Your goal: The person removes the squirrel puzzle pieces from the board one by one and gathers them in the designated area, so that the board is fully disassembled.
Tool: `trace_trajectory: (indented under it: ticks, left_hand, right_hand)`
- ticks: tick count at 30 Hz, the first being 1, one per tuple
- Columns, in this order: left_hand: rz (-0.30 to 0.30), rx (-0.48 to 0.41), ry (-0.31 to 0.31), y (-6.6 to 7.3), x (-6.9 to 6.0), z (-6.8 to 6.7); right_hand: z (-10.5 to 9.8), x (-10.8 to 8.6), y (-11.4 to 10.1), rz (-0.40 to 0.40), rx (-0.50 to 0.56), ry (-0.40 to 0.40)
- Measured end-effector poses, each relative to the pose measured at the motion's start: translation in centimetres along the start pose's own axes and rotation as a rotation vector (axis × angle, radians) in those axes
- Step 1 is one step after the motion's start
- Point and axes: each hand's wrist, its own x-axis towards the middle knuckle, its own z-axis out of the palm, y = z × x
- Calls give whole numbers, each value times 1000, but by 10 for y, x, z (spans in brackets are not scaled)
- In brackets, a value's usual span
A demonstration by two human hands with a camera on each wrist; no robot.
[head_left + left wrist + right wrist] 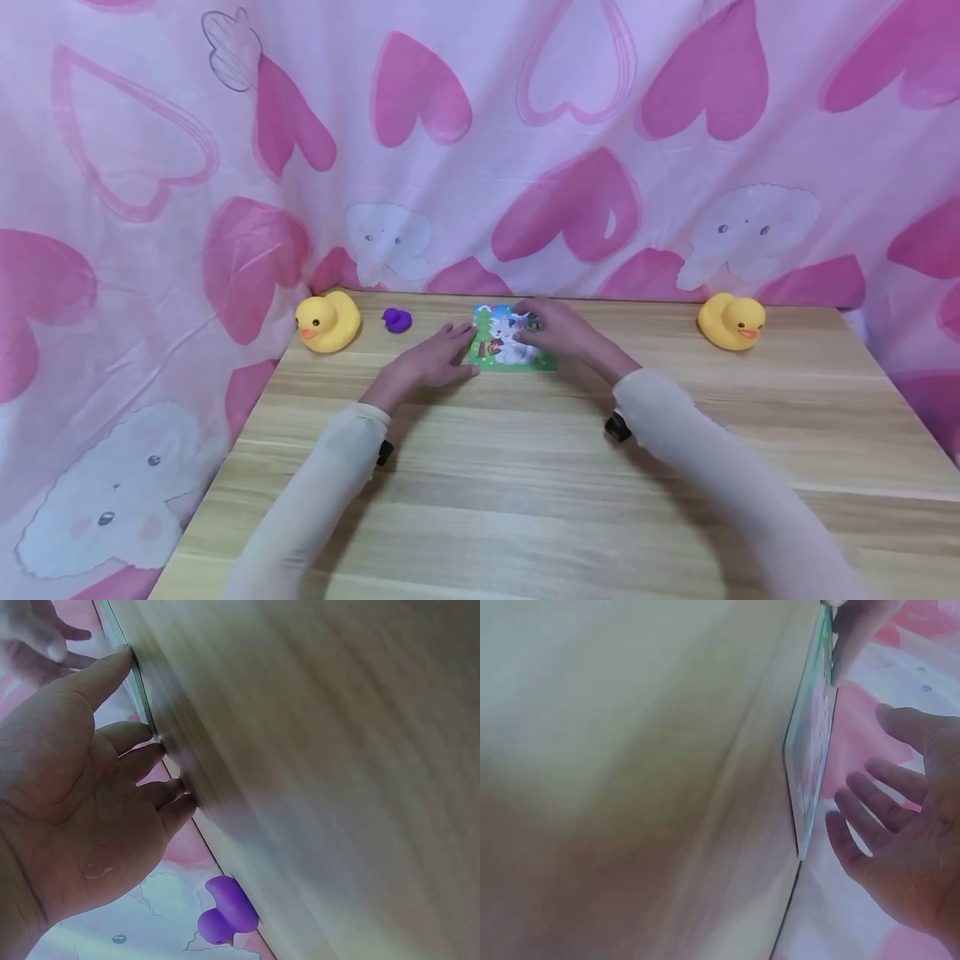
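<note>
A thin, flat square board (517, 354) with a cartoon picture of a white animal and a green tree lies near the table's back edge. At its left side, my left hand (437, 358) touches the edge with thumb and fingertips, fingers extended. The left wrist view shows that hand (90, 772) palm-on, gripping nothing. Over the board's right part hovers my right hand (566, 331), hiding some of the picture. In the right wrist view its loosely bent fingers (881, 802) stand apart from the board (808, 765) and hold nothing.
A small purple duck (397, 320) sits left of the board, with a larger yellow duck (330, 322) beyond it. Another yellow duck (731, 321) stands at the right. Behind the wooden table (487, 483) hangs a pink heart-patterned curtain (480, 167).
</note>
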Motion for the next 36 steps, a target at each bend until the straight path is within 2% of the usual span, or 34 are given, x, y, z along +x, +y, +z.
trace_trajectory:
  ticks: [6,14,24,29,32,36]
  left_hand:
    - [17,28,14,0,-1,0]
    - [10,9,18,-3,0,1]
    - [17,14,12,-4,0,4]
    - [40,3,41,-1,2,4]
    - [65,23,54,-1,4,3]
    - [54,6,28,-4,4,2]
  right_hand:
    - [8,32,-8,58,134,-29]
    - [18,60,-19,86,50,-53]
    - [19,63,-13,131,67,-90]
    - [14,62,-9,143,84,-92]
    - [13,64,-8,135,81,-94]
    - [17,68,-7,102,68,-109]
